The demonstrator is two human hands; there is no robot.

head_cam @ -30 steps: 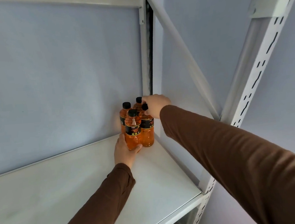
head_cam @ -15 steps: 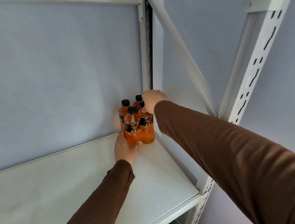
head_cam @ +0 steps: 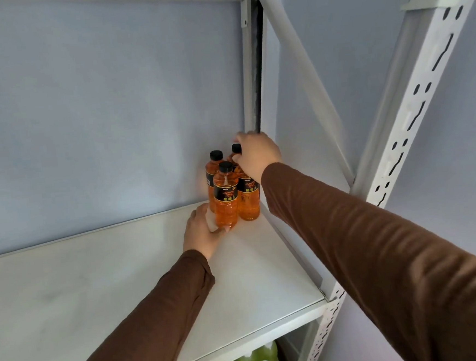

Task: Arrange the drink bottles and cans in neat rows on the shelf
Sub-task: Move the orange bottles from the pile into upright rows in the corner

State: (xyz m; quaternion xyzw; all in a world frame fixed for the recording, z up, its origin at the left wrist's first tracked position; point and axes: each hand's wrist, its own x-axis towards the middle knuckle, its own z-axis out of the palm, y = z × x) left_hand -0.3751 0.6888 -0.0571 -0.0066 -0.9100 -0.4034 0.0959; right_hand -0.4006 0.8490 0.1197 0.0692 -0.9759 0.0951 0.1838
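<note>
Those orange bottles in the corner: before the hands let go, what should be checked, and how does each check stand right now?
1. All four orange bottles upright: ok.
2. Bottles packed together in the back corner of the shelf: ok.
3. Left hand steadying the front bottle's base: ok.
4. Right hand on the right-hand bottle tops; its grip: cannot tell.
5. Labels facing front: ok on the two front bottles, cannot tell on the back ones.

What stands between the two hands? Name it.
In the head view, four orange drink bottles stand clustered in the shelf corner between them: the left hand at the front-left bottle's base, the right hand over the tops.
</note>
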